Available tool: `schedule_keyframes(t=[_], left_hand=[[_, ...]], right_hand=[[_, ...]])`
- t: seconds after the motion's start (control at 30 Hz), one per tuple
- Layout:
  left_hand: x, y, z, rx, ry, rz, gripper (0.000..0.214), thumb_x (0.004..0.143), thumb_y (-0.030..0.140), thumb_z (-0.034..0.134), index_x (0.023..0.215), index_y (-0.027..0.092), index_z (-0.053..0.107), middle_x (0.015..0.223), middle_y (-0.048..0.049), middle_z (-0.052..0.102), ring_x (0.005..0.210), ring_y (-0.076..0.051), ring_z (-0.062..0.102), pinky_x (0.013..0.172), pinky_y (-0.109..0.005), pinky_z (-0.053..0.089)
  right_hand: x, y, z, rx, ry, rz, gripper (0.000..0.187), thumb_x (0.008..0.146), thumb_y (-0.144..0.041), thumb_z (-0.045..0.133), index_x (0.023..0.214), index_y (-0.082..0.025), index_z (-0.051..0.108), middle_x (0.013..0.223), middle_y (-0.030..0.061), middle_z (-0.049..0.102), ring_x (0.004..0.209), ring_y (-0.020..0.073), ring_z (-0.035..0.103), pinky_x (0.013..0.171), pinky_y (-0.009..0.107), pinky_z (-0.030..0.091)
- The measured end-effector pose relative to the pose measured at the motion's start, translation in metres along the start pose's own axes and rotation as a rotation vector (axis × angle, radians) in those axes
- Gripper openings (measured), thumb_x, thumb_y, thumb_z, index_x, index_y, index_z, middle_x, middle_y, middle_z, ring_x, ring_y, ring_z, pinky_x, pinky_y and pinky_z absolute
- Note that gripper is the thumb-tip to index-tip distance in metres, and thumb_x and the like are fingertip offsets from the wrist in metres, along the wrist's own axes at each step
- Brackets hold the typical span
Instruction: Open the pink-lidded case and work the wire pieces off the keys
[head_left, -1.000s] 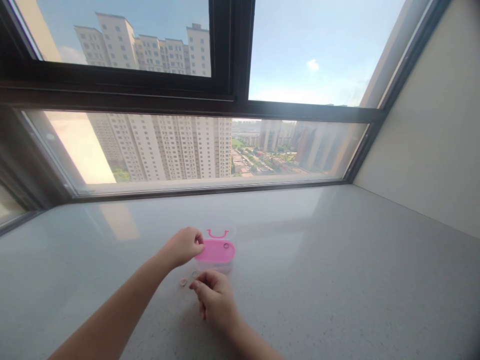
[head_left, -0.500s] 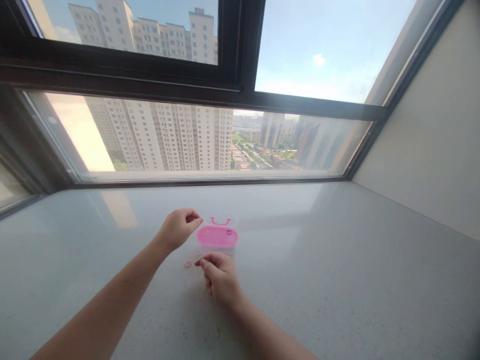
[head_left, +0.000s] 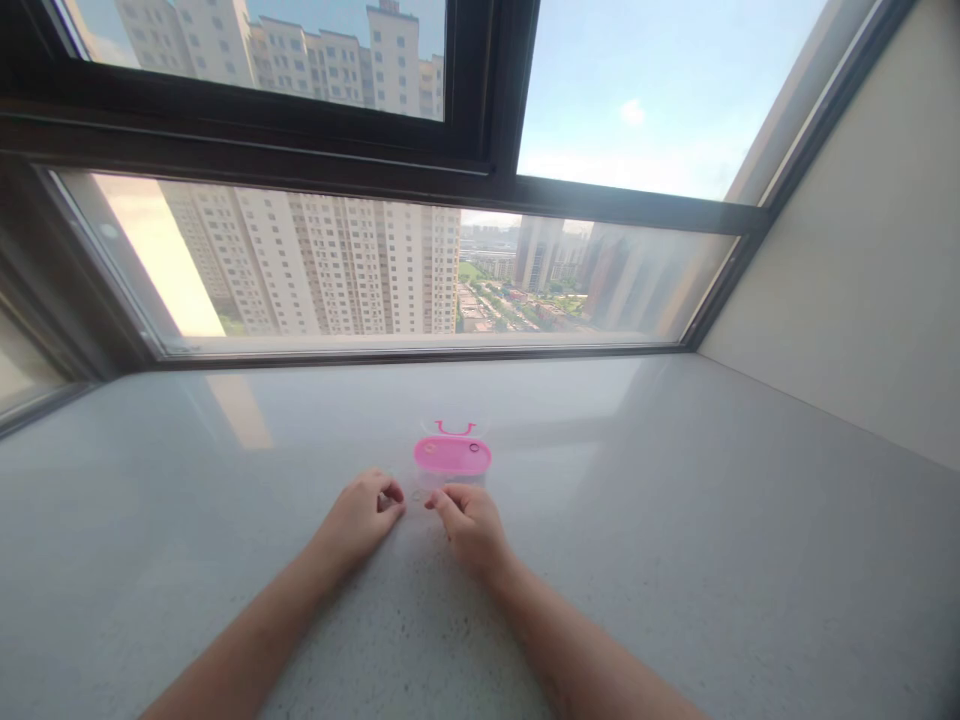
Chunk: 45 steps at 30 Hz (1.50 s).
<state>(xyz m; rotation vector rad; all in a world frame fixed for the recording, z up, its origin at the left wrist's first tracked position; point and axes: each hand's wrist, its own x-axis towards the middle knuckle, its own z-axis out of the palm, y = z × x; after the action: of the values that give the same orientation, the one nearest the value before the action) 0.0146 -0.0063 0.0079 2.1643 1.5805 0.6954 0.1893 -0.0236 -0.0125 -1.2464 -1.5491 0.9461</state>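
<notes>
A small pink-rimmed container (head_left: 452,472) stands on the pale sill with its clear lid raised behind it and a pink handle (head_left: 455,430) on that lid. Inside lie a yellowish ring (head_left: 430,448) and a dark ring (head_left: 474,448). My left hand (head_left: 366,512) rests on the sill left of the container, thumb and fingertips brought together; what they hold, if anything, is hidden. My right hand (head_left: 474,525) is just in front of the container, its fingers pinched, contents too small to name. Between the hands is a faint, pale ring-like thing (head_left: 418,495).
The speckled sill (head_left: 637,520) spreads to both sides. Behind it is a dark-framed window (head_left: 420,357) with tall buildings outside, and a white wall (head_left: 847,260) closes the right side.
My left hand has come down from beside the container's lid to the sill in front, where a small pinkish ring lay. My right hand stays pinched near the container. The view has shifted slightly.
</notes>
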Motion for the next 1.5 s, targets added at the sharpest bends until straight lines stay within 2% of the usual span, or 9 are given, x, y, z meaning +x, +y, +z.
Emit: schedule_keyframes(t=[0.2,0.37,0.47,0.57,0.67,0.9,1.17,1.3,1.5], left_hand=[[0.000,-0.002,0.006,-0.060,0.003,0.043,0.011,0.074,0.017,0.050,0.069,0.019,0.060,0.077,-0.0036,0.059,0.077,-0.021,0.056,0.073,-0.031,0.042],[-0.003,0.006,0.009,-0.153,0.043,0.075,0.013,0.079,0.022,0.045,0.074,0.020,0.057,0.073,-0.0032,0.059,0.072,-0.021,0.055,0.070,-0.032,0.041],[-0.007,0.014,0.014,-0.226,0.058,0.085,0.013,0.080,0.025,0.047,0.073,0.020,0.057,0.068,-0.0015,0.060,0.066,-0.019,0.054,0.064,-0.029,0.040],[-0.010,0.020,0.020,-0.314,0.042,0.093,0.015,0.080,0.026,0.049,0.069,0.018,0.058,0.063,0.0000,0.060,0.063,-0.017,0.056,0.060,-0.026,0.040],[-0.009,0.022,0.025,-0.392,0.022,0.089,0.017,0.081,0.028,0.050,0.072,0.017,0.060,0.064,-0.0004,0.063,0.064,-0.017,0.058,0.059,-0.024,0.042],[-0.006,0.015,0.029,-0.662,-0.062,0.003,0.009,0.073,0.023,0.059,0.070,0.016,0.063,0.061,0.0009,0.059,0.062,-0.016,0.053,0.059,-0.024,0.041],[-0.003,0.021,0.015,-0.664,-0.159,0.023,0.013,0.069,0.015,0.058,0.059,0.017,0.066,0.063,0.0000,0.059,0.064,-0.017,0.056,0.062,-0.024,0.042],[-0.003,0.020,0.010,-0.647,-0.180,0.029,0.015,0.072,0.015,0.057,0.069,0.018,0.071,0.072,-0.0034,0.066,0.073,-0.019,0.061,0.068,-0.026,0.046],[-0.004,0.015,0.013,-0.672,-0.314,0.020,0.022,0.074,0.015,0.057,0.090,0.018,0.071,0.085,-0.0062,0.072,0.084,-0.022,0.065,0.077,-0.029,0.047]], right_hand=[[0.000,0.000,0.000,-0.094,-0.002,-0.013,0.021,0.076,-0.024,0.055,0.065,-0.012,0.068,0.048,-0.0047,0.041,0.047,0.0085,0.035,0.047,0.021,0.024],[-0.003,-0.001,0.000,-0.208,-0.025,-0.039,0.016,0.072,-0.019,0.057,0.077,-0.014,0.072,0.049,-0.0039,0.048,0.046,0.0087,0.039,0.048,0.021,0.026],[-0.004,0.001,-0.002,-0.260,-0.099,-0.079,0.019,0.074,-0.021,0.057,0.080,-0.015,0.074,0.048,-0.0047,0.045,0.045,0.0083,0.036,0.047,0.021,0.025],[-0.005,0.004,-0.006,-0.230,-0.189,-0.160,0.020,0.077,-0.021,0.055,0.081,-0.016,0.074,0.049,-0.0054,0.042,0.047,0.0079,0.033,0.047,0.020,0.024],[-0.005,0.008,-0.009,-0.189,-0.137,-0.117,0.020,0.078,-0.026,0.056,0.078,-0.014,0.073,0.048,-0.0060,0.039,0.046,0.0074,0.030,0.046,0.020,0.021],[-0.002,0.012,-0.011,-0.160,-0.210,-0.094,0.021,0.078,-0.031,0.059,0.073,-0.014,0.071,0.049,-0.0057,0.039,0.046,0.0073,0.030,0.045,0.021,0.019],[0.001,0.016,-0.008,-0.079,-0.256,-0.064,0.023,0.077,-0.027,0.058,0.062,-0.015,0.071,0.047,-0.0035,0.043,0.047,0.0084,0.030,0.045,0.021,0.021],[0.002,0.014,-0.009,-0.013,-0.225,-0.039,0.020,0.073,-0.021,0.057,0.058,-0.016,0.069,0.048,-0.0030,0.046,0.048,0.0089,0.033,0.047,0.020,0.024],[0.001,0.012,-0.010,-0.050,-0.242,-0.018,0.020,0.069,-0.013,0.051,0.050,-0.014,0.060,0.048,-0.0052,0.033,0.049,0.0077,0.028,0.046,0.020,0.020]])
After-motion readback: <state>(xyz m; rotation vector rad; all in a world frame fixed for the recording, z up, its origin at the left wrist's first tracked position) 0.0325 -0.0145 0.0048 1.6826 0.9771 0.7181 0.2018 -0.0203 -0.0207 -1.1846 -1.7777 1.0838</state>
